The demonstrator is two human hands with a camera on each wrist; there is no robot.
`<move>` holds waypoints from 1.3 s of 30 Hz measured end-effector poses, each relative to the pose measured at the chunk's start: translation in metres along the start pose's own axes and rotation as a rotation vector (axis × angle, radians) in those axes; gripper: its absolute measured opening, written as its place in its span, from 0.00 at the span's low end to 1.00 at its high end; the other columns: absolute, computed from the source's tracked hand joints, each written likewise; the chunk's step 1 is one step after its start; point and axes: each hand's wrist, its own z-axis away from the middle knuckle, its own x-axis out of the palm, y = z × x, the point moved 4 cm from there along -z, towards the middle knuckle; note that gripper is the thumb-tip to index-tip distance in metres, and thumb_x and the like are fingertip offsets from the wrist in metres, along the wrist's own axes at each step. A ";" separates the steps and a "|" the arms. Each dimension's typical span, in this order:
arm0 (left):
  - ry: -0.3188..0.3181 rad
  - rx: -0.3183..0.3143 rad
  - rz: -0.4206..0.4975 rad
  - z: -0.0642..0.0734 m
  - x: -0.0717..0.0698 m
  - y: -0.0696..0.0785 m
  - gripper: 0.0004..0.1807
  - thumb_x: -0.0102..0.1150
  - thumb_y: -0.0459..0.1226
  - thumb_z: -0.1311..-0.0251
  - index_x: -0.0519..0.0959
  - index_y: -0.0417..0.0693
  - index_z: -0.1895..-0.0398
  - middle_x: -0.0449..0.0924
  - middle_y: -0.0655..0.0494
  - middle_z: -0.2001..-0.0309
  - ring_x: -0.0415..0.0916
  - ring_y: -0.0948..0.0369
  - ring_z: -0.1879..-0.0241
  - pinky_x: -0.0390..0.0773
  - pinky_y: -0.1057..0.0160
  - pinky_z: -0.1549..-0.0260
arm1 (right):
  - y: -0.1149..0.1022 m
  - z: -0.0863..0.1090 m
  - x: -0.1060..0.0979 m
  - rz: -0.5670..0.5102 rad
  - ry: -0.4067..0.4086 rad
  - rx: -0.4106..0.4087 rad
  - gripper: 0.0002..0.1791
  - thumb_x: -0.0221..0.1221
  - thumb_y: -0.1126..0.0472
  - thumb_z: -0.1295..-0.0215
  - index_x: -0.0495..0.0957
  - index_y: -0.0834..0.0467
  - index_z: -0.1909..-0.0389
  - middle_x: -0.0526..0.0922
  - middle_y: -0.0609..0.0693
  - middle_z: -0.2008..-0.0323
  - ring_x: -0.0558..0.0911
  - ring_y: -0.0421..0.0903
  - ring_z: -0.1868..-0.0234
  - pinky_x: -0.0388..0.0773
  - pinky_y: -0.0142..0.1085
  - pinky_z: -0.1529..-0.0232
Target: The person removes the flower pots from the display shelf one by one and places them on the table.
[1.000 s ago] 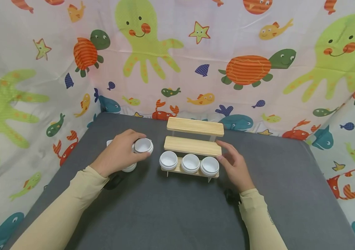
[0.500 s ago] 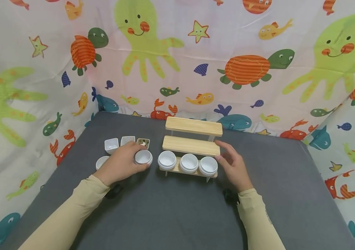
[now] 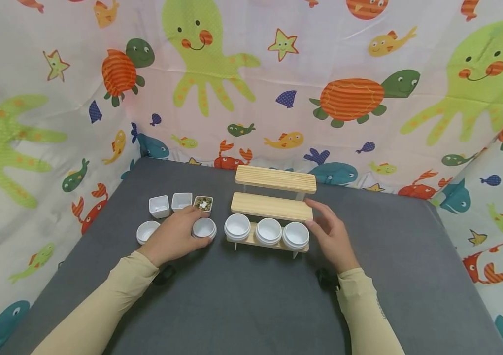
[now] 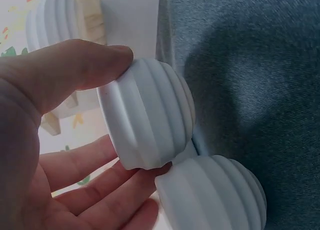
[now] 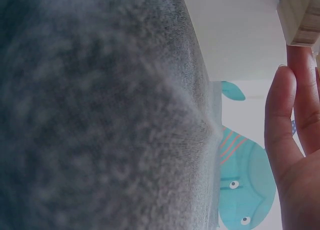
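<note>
My left hand (image 3: pixel 172 237) holds a small round white cup (image 3: pixel 204 228) with ribbed sides, left of a three-step wooden stand (image 3: pixel 271 206). In the left wrist view the thumb lies at the rim of this cup (image 4: pixel 150 115) and the fingers curl on its opposite side; a second ribbed cup (image 4: pixel 215 195) sits close beside it. My right hand (image 3: pixel 333 242) grips the right end of the stand's middle step, thumb at the near edge and fingers behind. Three matching cups (image 3: pixel 269 231) stand in a row on the lowest step. The two upper steps are bare.
Behind my left hand stand two white square dishes (image 3: pixel 159 206) and a third square dish (image 3: pixel 203 203) with small brownish bits and a white piece inside. Another round cup (image 3: pixel 147 231) is partly hidden by that hand. A sea-animal curtain (image 3: pixel 260 88) encloses the grey table (image 3: pixel 251 305).
My left hand has lowered the cup and drawn it slightly nearer, uncovering the square dishes and the other round cup. My right hand stays at the stand.
</note>
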 end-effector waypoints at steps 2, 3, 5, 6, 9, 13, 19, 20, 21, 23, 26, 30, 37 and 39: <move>0.001 0.004 -0.005 -0.001 0.001 -0.002 0.33 0.77 0.49 0.40 0.83 0.44 0.34 0.84 0.44 0.38 0.84 0.46 0.40 0.84 0.43 0.39 | -0.001 0.000 0.000 0.001 -0.002 0.004 0.27 0.62 0.50 0.20 0.73 0.35 0.23 0.75 0.40 0.24 0.86 0.48 0.44 0.79 0.27 0.42; 0.002 0.008 -0.007 -0.001 0.002 -0.003 0.33 0.77 0.49 0.40 0.83 0.44 0.34 0.84 0.44 0.38 0.84 0.46 0.40 0.84 0.43 0.39 | -0.001 0.000 0.000 0.001 -0.002 0.006 0.28 0.62 0.50 0.20 0.73 0.35 0.23 0.75 0.41 0.24 0.86 0.48 0.44 0.80 0.27 0.42; 0.003 0.014 -0.011 -0.002 0.003 -0.004 0.33 0.77 0.49 0.40 0.83 0.44 0.34 0.84 0.44 0.38 0.83 0.46 0.40 0.84 0.43 0.39 | -0.001 0.000 0.000 0.002 -0.003 0.010 0.28 0.62 0.50 0.20 0.73 0.35 0.23 0.75 0.41 0.24 0.86 0.49 0.44 0.80 0.26 0.42; 0.002 0.014 -0.013 -0.003 0.003 -0.005 0.33 0.78 0.49 0.40 0.83 0.44 0.34 0.84 0.45 0.38 0.83 0.46 0.40 0.84 0.43 0.39 | -0.001 0.000 0.000 0.001 -0.003 0.011 0.28 0.62 0.50 0.20 0.73 0.35 0.23 0.75 0.41 0.24 0.86 0.49 0.44 0.80 0.26 0.42; -0.002 0.012 -0.016 -0.004 0.005 -0.007 0.34 0.78 0.49 0.41 0.83 0.44 0.34 0.84 0.45 0.38 0.83 0.46 0.40 0.83 0.43 0.39 | -0.001 0.000 0.000 -0.002 -0.004 0.010 0.27 0.62 0.51 0.20 0.73 0.35 0.23 0.75 0.41 0.24 0.86 0.49 0.44 0.80 0.26 0.42; -0.008 0.012 -0.015 -0.005 0.008 -0.011 0.34 0.77 0.49 0.40 0.83 0.44 0.33 0.84 0.45 0.38 0.83 0.46 0.39 0.83 0.43 0.38 | 0.000 0.000 0.000 0.001 -0.004 0.007 0.28 0.62 0.51 0.19 0.72 0.36 0.23 0.75 0.42 0.23 0.86 0.48 0.44 0.80 0.27 0.42; -0.010 0.010 -0.004 -0.004 0.009 -0.015 0.35 0.77 0.49 0.40 0.82 0.45 0.32 0.84 0.44 0.36 0.83 0.46 0.37 0.82 0.42 0.36 | 0.001 -0.001 0.001 -0.008 -0.003 0.002 0.27 0.62 0.51 0.19 0.73 0.36 0.23 0.75 0.42 0.24 0.86 0.47 0.45 0.80 0.27 0.42; -0.008 0.009 -0.002 -0.004 0.009 -0.015 0.35 0.77 0.49 0.40 0.82 0.45 0.32 0.84 0.45 0.36 0.83 0.46 0.37 0.82 0.42 0.36 | 0.001 -0.001 0.001 -0.011 -0.003 0.000 0.27 0.62 0.51 0.19 0.73 0.36 0.23 0.75 0.42 0.24 0.86 0.46 0.45 0.80 0.27 0.42; -0.004 0.010 0.000 -0.004 0.009 -0.016 0.35 0.77 0.49 0.40 0.82 0.45 0.32 0.84 0.45 0.36 0.83 0.46 0.37 0.82 0.42 0.36 | 0.001 -0.001 0.001 -0.014 -0.002 -0.002 0.27 0.62 0.51 0.19 0.73 0.36 0.23 0.75 0.42 0.24 0.87 0.46 0.45 0.80 0.27 0.42; 0.004 0.017 0.001 -0.004 0.009 -0.017 0.34 0.77 0.49 0.41 0.82 0.44 0.33 0.84 0.45 0.37 0.83 0.47 0.38 0.82 0.43 0.37 | 0.001 -0.001 0.001 -0.017 0.001 -0.004 0.27 0.62 0.51 0.20 0.73 0.36 0.23 0.76 0.42 0.24 0.87 0.46 0.45 0.80 0.27 0.42; 0.012 0.031 0.005 -0.004 0.008 -0.017 0.34 0.78 0.48 0.41 0.83 0.43 0.33 0.85 0.45 0.39 0.83 0.48 0.40 0.83 0.44 0.38 | 0.002 -0.002 0.000 -0.016 0.003 -0.008 0.27 0.62 0.52 0.20 0.73 0.37 0.23 0.76 0.42 0.25 0.87 0.46 0.45 0.80 0.26 0.42; 0.013 0.035 0.010 -0.005 0.008 -0.016 0.35 0.79 0.48 0.42 0.83 0.43 0.34 0.85 0.45 0.40 0.83 0.49 0.41 0.83 0.45 0.39 | 0.003 -0.003 -0.001 -0.013 0.002 -0.009 0.28 0.62 0.51 0.20 0.73 0.37 0.23 0.75 0.43 0.24 0.86 0.48 0.44 0.79 0.25 0.42; 0.007 0.033 0.024 -0.004 0.007 -0.016 0.37 0.82 0.47 0.44 0.82 0.42 0.32 0.84 0.44 0.37 0.82 0.47 0.38 0.81 0.43 0.36 | 0.005 -0.003 0.000 -0.022 0.004 -0.009 0.27 0.62 0.51 0.20 0.73 0.37 0.23 0.75 0.43 0.24 0.86 0.46 0.45 0.79 0.24 0.42; 0.007 0.033 0.027 -0.002 0.008 -0.016 0.38 0.82 0.47 0.45 0.82 0.42 0.32 0.84 0.44 0.37 0.82 0.46 0.37 0.80 0.43 0.35 | 0.005 -0.001 0.001 -0.024 0.003 -0.014 0.27 0.62 0.52 0.20 0.73 0.39 0.23 0.76 0.44 0.25 0.86 0.44 0.46 0.80 0.25 0.43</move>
